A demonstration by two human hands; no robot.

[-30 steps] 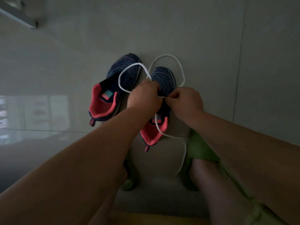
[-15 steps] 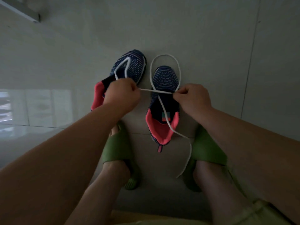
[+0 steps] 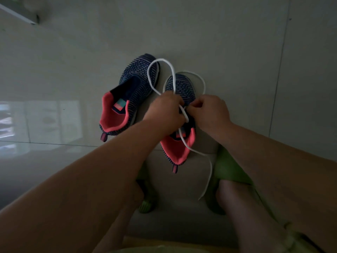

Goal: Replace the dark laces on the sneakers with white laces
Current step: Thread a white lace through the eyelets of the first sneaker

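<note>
Head view: left hand and right hand, fingers curled, both pinch the white lace over the near sneaker. Loops arc beyond the knuckles; one free end trails back. Second sneaker lies left, unlaced. Likely threading: keep both ends even, tension light.

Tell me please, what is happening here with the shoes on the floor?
A person crouches over two dark sneakers with pink linings. Both hands, the left hand and the right hand, pinch a white lace above the right sneaker, working it into place. Its loops arch over the toes and one loose end trails toward the green slipper. The left sneaker shows no lace.
</note>
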